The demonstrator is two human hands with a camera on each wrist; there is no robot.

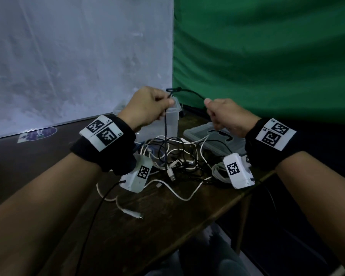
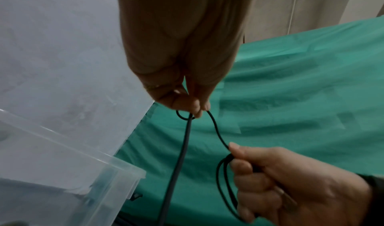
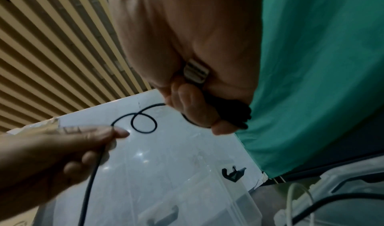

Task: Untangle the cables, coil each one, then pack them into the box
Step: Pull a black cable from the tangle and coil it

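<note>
Early stage, by my read: one black cable (image 1: 189, 93) mid-coil, rest not sorted, box (image 1: 172, 124) looks to hold no cables yet. Right hand (image 1: 226, 116) fingers curled round a few finished black loops. Left hand (image 1: 149, 105) pinches the same cable just above the box, w/ a small kink loop by its fingertips. The cable is thin, matte, springy-looking; its tail hangs down into the pile of white & black leads (image 1: 173, 158) on the tabletop (image 1: 157, 216), in front of the box.
</note>
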